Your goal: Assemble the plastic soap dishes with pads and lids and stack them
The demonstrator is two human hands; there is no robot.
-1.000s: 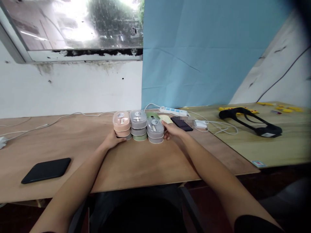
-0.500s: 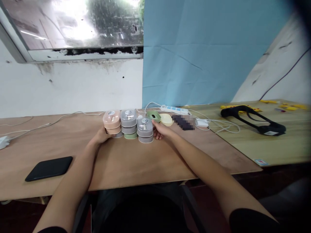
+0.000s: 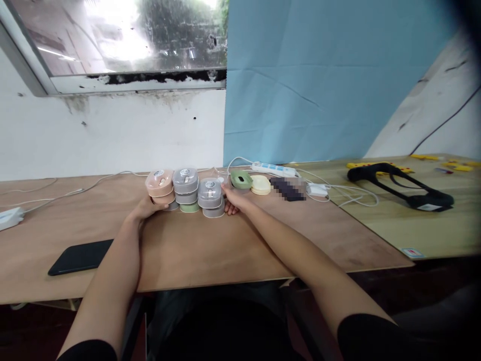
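Three short stacks of small lidded boxes stand side by side. The left one has a pink box (image 3: 159, 184) on top. In the middle, a grey box with a clear lid (image 3: 185, 182) sits over a green one (image 3: 189, 206). The right one is a grey box (image 3: 210, 194) on another grey box (image 3: 213, 212). My left hand (image 3: 147, 207) is closed around the outer side of the pink-topped stack, some fingers hidden. My right hand (image 3: 233, 199) grips the right side of the grey stack, thumb up high and fingers curled low by the table.
A green box with a dark opening (image 3: 241, 179) and a pale yellow box (image 3: 260, 185) stand right of my right hand. Beyond are a blurred dark item (image 3: 288, 189), a power strip (image 3: 273, 169), a charger (image 3: 317, 189) and a black frame (image 3: 402, 185). A black phone-like slab (image 3: 80, 256) lies left.
Both hands have slid the row of stacks left along the table. The gap between the grey stack and the green box has widened. The view has shifted slightly.
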